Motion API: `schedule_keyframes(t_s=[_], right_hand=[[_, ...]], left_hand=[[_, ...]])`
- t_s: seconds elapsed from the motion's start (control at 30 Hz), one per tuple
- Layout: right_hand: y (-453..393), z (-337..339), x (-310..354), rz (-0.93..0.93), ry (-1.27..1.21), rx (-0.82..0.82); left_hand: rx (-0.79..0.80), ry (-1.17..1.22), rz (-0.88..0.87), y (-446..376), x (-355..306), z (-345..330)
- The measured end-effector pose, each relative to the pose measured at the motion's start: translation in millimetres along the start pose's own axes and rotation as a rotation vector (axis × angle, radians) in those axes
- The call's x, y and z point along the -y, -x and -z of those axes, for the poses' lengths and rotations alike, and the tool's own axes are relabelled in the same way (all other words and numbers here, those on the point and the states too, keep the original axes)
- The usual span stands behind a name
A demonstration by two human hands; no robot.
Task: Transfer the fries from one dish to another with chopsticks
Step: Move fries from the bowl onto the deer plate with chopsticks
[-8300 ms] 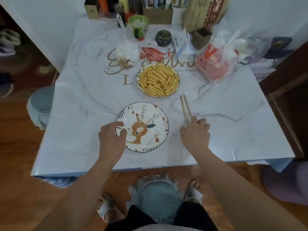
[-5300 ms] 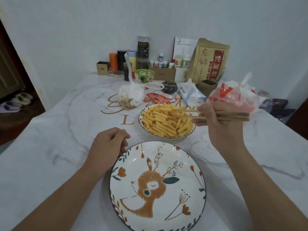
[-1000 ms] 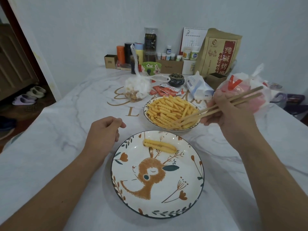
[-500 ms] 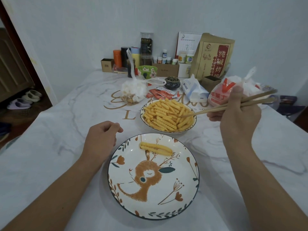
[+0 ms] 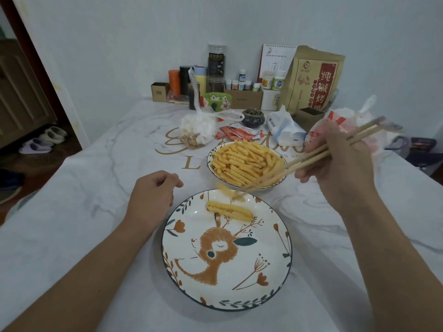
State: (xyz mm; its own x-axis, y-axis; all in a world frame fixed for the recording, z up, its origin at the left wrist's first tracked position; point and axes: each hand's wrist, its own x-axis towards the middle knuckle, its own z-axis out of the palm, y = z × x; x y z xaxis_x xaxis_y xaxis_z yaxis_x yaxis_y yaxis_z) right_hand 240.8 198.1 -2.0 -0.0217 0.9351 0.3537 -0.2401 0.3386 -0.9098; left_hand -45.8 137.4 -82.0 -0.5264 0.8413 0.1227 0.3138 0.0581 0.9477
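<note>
Currently the right hand [image 5: 340, 168] grips the chopsticks [image 5: 318, 155], whose blurred tips pinch a fry [image 5: 227, 192] over the 12 o'clock rim of the deer plate [image 5: 226, 295]; two fries [image 5: 230, 210] already lie in that plate near 12 o'clock. Fries bowl [image 5: 247, 161] sits just beyond, at 12 o'clock from the plate. Left hand [image 5: 153, 192] rests on the table [image 5: 72, 224] at the plate's 10 o'clock, fingers loosely curled, holding nothing.

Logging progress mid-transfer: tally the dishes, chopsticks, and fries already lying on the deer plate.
Dishes: 2, the deer plate and the fries bowl
Chopsticks: 2, a pair in the right hand
Fries lying on the deer plate: 2
Total: 6
</note>
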Motion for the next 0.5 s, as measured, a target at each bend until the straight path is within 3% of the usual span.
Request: schedule_keyframes(t_s=[0.07, 0.13, 0.23, 0.5], right_hand=[[4.0, -2.7, 3.2, -0.058, 0.041, 0.163], [6.3, -5.7, 2.4, -0.064, 0.157, 0.223], [7.6, -8.5, -1.8, -0.038, 0.270, 0.234], [7.0, -2.8, 0.2, -0.032, 0.157, 0.225]], left_hand=[[0.004, 0.007, 0.002, 0.1, 0.6, 0.4], [0.004, 0.008, 0.003, 0.1, 1.1, 0.9], [0.004, 0.005, 0.006, 0.4, 0.8, 0.4], [0.007, -0.015, -0.011, 1.2, -1.4, -0.2]])
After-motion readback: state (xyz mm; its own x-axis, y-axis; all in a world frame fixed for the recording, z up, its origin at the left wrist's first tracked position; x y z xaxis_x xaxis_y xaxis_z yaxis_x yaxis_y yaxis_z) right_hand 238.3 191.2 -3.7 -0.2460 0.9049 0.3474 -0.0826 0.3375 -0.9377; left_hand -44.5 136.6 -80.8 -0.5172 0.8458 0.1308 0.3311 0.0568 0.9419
